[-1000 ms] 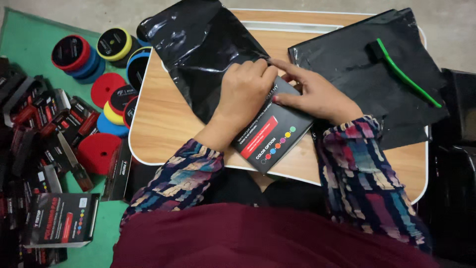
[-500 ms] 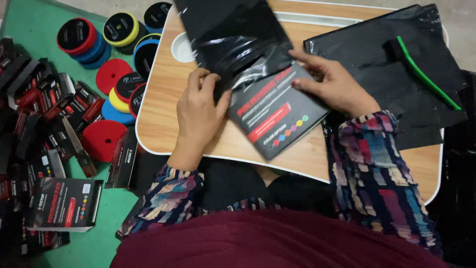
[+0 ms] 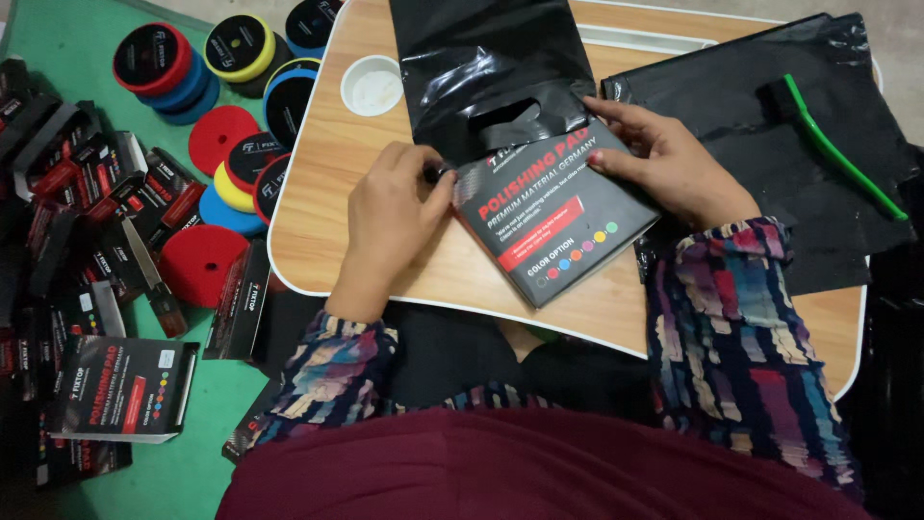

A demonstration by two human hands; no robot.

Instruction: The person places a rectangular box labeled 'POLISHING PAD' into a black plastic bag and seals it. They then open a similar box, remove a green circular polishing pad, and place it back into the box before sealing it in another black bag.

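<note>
The left hand (image 3: 390, 217) pinches the mouth of a glossy black bag (image 3: 486, 72). The right hand (image 3: 664, 164), fingers spread flat, presses a dark grey box (image 3: 553, 217) with a red label and coloured dots, half inside the bag.

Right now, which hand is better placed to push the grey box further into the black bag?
Probably the left hand: it rests at the grey box's exposed lower-left edge, while the right hand is up by the black bag's mouth.

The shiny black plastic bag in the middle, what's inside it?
The top end of a flat dark grey cardboard box is tucked into the shiny black plastic bag; left hand and right hand touch the box. Anything deeper inside is covered by the plastic.
</note>
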